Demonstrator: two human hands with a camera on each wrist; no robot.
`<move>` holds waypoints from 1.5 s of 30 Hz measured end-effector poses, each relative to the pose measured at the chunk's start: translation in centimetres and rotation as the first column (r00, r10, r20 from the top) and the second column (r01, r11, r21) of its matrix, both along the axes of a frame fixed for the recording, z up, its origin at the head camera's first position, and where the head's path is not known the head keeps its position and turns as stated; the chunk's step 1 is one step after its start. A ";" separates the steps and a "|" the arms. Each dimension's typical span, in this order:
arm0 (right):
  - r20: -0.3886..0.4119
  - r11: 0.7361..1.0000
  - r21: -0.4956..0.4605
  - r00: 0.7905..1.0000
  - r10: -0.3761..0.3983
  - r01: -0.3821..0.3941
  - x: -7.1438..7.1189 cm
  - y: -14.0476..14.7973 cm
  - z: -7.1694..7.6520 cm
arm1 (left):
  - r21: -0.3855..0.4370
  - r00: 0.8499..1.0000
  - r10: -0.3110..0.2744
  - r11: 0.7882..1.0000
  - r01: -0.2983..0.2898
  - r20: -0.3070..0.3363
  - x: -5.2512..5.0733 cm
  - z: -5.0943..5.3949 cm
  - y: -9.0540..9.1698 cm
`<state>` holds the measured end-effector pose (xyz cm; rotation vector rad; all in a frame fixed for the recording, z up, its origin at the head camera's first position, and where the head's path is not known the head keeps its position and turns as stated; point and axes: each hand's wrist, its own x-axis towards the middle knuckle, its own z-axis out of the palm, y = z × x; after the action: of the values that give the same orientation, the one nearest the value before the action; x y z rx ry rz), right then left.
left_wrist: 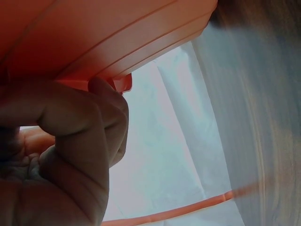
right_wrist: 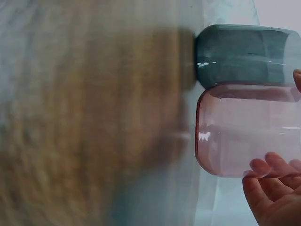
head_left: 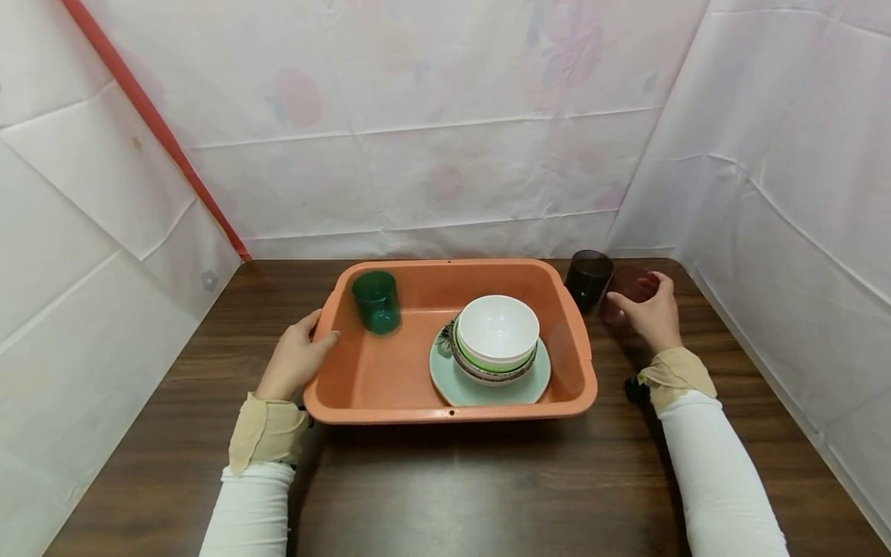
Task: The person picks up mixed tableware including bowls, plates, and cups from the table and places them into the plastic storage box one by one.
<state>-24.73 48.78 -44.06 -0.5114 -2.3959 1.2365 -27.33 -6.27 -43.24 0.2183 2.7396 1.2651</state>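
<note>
My left hand (head_left: 294, 360) grips the left rim of an orange plastic basin (head_left: 397, 379), thumb over the edge. In the left wrist view, curled fingers (left_wrist: 77, 127) lie under that rim. To the basin's right, my right hand (head_left: 654, 316) holds a clear pink cup (right_wrist: 244, 134) between thumb and fingers. A dark grey see-through cup (head_left: 588, 282) stands right beside the pink one. Inside the basin, a green cup (head_left: 378, 303) occupies the back left corner. Stacked bowls, a white bowl (head_left: 499, 329) on top, sit on a pale green plate (head_left: 445, 379) at the right.
A dark wooden table (head_left: 445, 487) carries everything. White patterned sheeting (head_left: 445, 170) hangs behind it and along both sides. A red strip (head_left: 156, 128) runs down the sheeting at the left back.
</note>
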 end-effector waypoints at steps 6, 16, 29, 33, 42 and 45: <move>-0.053 0.999 0.024 0.998 0.026 -0.025 0.1 -0.3 1.4 | 0.002 1.000 -0.003 1.000 0.003 -0.008 -0.1 -0.1 0.0; -0.138 0.996 0.063 0.988 0.070 -0.062 0.6 -1.7 4.0 | 0.010 1.000 0.003 1.000 -0.003 -0.004 0.0 0.1 0.0; -0.220 0.979 0.053 0.954 0.204 -0.197 1.8 -5.6 8.2 | 0.003 1.000 0.005 1.000 -0.005 0.011 0.2 0.3 0.1; -0.243 0.965 0.068 0.934 0.261 -0.252 2.6 -7.1 9.3 | -0.010 1.000 0.000 1.000 0.000 0.016 0.1 0.2 0.2; -0.231 0.923 0.083 0.894 0.384 -0.375 4.1 -10.2 10.7 | -0.077 0.999 -0.005 0.997 0.002 -0.036 0.1 0.9 0.1; -0.236 0.907 0.093 0.876 0.420 -0.410 4.3 -11.0 10.9 | -0.085 0.999 0.006 0.996 -0.008 -0.031 0.5 1.9 0.0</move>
<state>-20.40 37.79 -33.16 0.1848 -2.3705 1.3244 -26.84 -6.24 -41.35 0.2226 2.8152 1.1532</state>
